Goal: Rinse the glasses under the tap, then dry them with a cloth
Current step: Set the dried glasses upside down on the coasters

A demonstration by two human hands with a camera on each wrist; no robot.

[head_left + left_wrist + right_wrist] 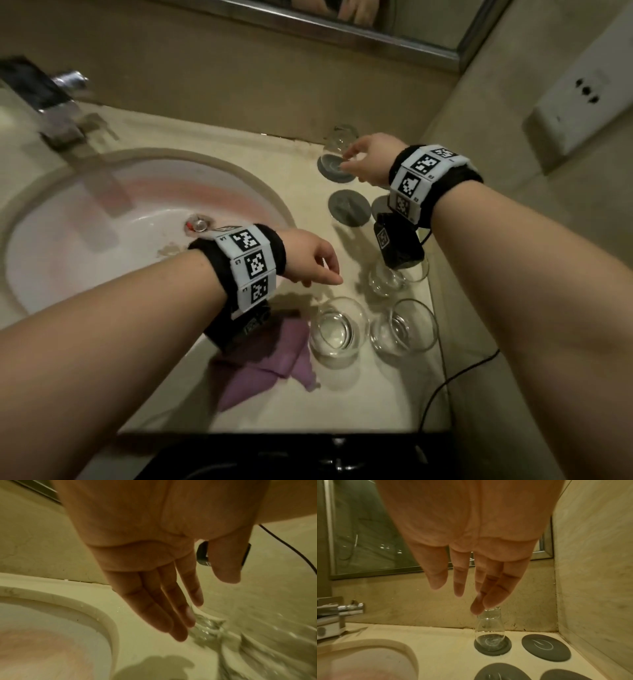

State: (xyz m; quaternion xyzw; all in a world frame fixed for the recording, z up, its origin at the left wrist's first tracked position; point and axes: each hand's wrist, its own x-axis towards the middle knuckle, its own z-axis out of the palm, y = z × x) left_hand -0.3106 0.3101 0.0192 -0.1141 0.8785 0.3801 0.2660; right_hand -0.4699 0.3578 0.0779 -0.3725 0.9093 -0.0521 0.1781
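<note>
1. Right hand (471, 540) over the back of the bench (260, 161), fingers straight and loose, holding nothing; fingertips (476, 609) just above an upturned glass (489, 630); contact unclear.
2. That glass stands base-up on a grey coaster (493, 647) near the back wall; three more coasters beside it.
3. Left hand (154, 547) over the bench just right of the sink (44, 240), fingers straight, holding nothing.
4. Three more glasses upright near the front of the bench: front-left (337, 329), front-right (404, 329), one behind (387, 279) partly hidden by the right wrist camera.
5. Purple cloth (260, 370) lies crumpled on the bench, just left of the front-left glass.
6. Tap (65, 113) behind the sink, blurred.
</note>
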